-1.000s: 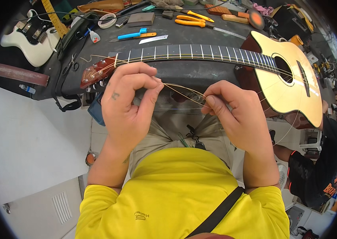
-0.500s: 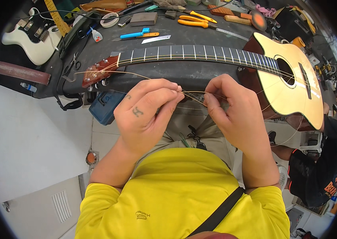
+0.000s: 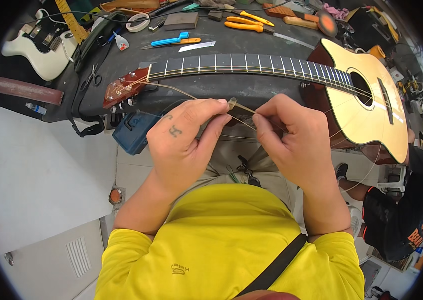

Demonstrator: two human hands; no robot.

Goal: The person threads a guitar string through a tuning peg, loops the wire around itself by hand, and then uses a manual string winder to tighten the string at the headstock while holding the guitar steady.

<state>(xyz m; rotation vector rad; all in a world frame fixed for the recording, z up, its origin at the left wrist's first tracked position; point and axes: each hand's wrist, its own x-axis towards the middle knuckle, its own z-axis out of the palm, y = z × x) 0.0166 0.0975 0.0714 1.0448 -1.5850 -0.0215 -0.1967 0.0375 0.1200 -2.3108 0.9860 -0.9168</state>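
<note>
A thin guitar string (image 3: 244, 123) is stretched between my two hands in front of my body. My left hand (image 3: 184, 130) is closed, with the string between its thumb and fingers. My right hand (image 3: 294, 137) pinches the string between thumb and index finger, and loose loops trail beyond it to the right. Across the bench lies an acoustic guitar (image 3: 377, 75), its headstock (image 3: 125, 89) at the left with silver tuners and its pale body at the right. Several strings run along its dark neck (image 3: 251, 66). A loose string reaches from the headstock toward my left hand.
On the dark bench (image 3: 136, 55) lie orange-handled pliers (image 3: 244, 24), a light-blue tool (image 3: 169, 41), scissors (image 3: 91, 79) and a tape roll (image 3: 138, 22). A white electric guitar (image 3: 41, 55) is at left. Below the bench edge sits a blue case (image 3: 130, 132). Another person (image 3: 396, 205) is at right.
My left thumb and index finger have parted slightly at the string. The acoustic guitar's body has shifted slightly, and the loose string near the headstock lies differently.
</note>
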